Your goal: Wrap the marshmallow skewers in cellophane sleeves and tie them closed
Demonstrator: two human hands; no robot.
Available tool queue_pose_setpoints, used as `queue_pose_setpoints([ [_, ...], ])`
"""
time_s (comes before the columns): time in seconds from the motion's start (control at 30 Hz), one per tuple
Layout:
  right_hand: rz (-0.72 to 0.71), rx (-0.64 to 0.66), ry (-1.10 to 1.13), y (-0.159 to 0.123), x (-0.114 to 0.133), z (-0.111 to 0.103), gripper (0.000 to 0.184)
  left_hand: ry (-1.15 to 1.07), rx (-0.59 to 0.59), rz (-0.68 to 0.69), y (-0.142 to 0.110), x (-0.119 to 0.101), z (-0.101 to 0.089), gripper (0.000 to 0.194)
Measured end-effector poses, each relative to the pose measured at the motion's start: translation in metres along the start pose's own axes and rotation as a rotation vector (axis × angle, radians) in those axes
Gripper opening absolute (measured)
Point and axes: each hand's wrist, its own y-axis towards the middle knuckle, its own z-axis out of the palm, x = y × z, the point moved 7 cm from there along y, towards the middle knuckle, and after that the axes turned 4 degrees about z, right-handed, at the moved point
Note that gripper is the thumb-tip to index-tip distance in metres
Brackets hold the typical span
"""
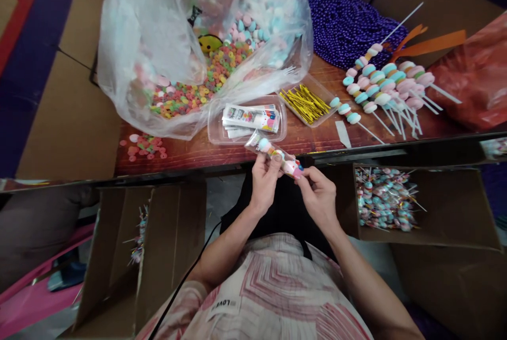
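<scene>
A candy skewer in a clear printed wrapper is held between both hands, just off the table's front edge. My left hand is closed around its middle, thumb on top. At the lower right end, the fingers of my right hand pinch the wrapper near its colourful print. Just beyond lies a clear plastic tray with a stack of printed wrappers. Beside it, gold twist ties fill another clear tray. Unwrapped candy skewers on white sticks are piled to the right, one lying apart.
A big clear bag of gummy rings and marshmallows stands at the back. Purple bead strings and a red bag lie to the right. Open cardboard boxes hold wrapped skewers below the table. Loose red gummies lie at left.
</scene>
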Motion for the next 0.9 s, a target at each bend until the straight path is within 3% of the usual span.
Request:
queue_pose_setpoints([
  [0.1,0.054,-0.036,0.065,0.000,-0.002,0.007,0.023,0.000,0.009,-0.025,-0.003,0.005,0.001,0.042],
  [0.33,0.168,0.141,0.047,-0.009,-0.009,0.000,0.021,-0.028,0.033,-0.042,0.006,-0.004,-0.002,0.044],
  [0.5,0.146,0.161,0.116,-0.011,-0.012,0.015,0.025,-0.018,0.005,-0.121,0.000,0.004,-0.001,0.046],
  [0.67,0.177,0.176,0.188,-0.007,-0.014,0.027,0.026,-0.031,0.066,-0.131,-0.003,0.000,0.002,0.036],
  [0.8,0.180,0.199,0.256,0.003,-0.005,0.034,0.026,-0.003,0.052,-0.041,-0.003,-0.004,-0.004,0.025],
  [0.9,0.299,0.201,0.467,0.008,-0.001,0.045,0.038,0.036,0.171,-0.022,-0.005,-0.011,-0.002,0.029],
])
